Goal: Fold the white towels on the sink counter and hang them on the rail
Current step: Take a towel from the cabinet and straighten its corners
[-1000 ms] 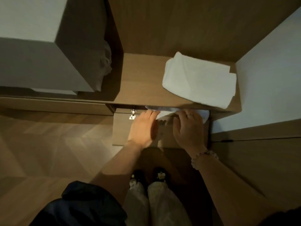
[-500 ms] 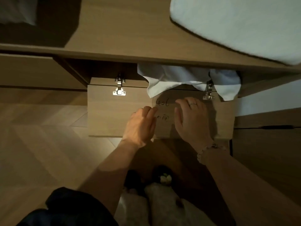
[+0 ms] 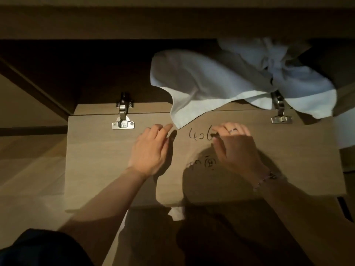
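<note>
A crumpled white towel (image 3: 201, 83) spills out of the dark compartment under the counter and hangs over the top edge of a wooden flap door (image 3: 96, 160). My left hand (image 3: 151, 148) lies over the door with its fingers straight, the index tip just short of the towel's lowest corner. My right hand (image 3: 236, 148), with a ring and a bracelet, hovers over handwriting on the door. Its fingers are bent and I see nothing in them. No rail is in view.
Two metal hinges (image 3: 123, 120) (image 3: 280, 114) join the flap door to the cabinet; the towel partly covers the right one. The counter's wooden front edge (image 3: 134, 22) runs across the top. Pale wooden floor (image 3: 28, 179) lies to the left.
The view has dropped below the counter, so the folded towel on top has left the frame. Both hands came off the towel's edge and moved down the door. My right fingers have bent.
</note>
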The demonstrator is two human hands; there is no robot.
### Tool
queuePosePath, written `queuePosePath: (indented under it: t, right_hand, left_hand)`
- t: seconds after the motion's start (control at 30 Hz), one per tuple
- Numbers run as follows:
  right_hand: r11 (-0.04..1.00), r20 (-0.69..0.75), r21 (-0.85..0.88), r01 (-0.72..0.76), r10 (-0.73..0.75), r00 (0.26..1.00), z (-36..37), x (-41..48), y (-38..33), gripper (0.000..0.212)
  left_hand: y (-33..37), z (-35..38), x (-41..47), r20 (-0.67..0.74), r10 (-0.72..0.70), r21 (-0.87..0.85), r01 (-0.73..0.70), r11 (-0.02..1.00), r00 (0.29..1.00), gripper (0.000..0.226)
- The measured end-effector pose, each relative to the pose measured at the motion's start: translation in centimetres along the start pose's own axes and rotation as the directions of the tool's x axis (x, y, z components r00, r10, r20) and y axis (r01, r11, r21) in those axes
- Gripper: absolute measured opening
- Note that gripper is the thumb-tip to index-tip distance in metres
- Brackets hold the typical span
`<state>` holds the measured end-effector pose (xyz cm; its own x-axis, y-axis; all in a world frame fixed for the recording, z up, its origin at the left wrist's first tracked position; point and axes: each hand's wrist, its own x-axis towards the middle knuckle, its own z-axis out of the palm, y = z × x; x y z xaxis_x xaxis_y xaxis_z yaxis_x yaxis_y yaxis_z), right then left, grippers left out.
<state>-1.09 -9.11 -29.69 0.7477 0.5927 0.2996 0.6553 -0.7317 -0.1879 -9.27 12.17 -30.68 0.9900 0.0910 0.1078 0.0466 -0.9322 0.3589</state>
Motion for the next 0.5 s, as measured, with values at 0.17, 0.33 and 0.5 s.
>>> queuePosePath:
  t: [0.17,0.33,0.5]
  right_hand:
    - [0.995,0.020,0.000,-0.095,0.095,0.995,-1.3,0.2,1.0,0.040]
    - [0.999,-0.024,0.020,-0.040,0.041,0.999,-0.8,-0.7,0.6,0.040]
    - [0.998,-0.027,0.022,-0.059,0.060,0.998,-1.1,0.3,0.9,0.043]
  left_hand:
    - [0.7,0.2,1.7,-0.065,-0.206,-0.140,0.195,0.971,0.976,0.041]
    - [2.5,0.4,4.4,0.056,-0.210,-0.216,0.218,0.952,0.976,0.047]
    - [2.8,0.9,6.0,0.047,-0.214,-0.369,0.216,0.904,0.976,0.060]
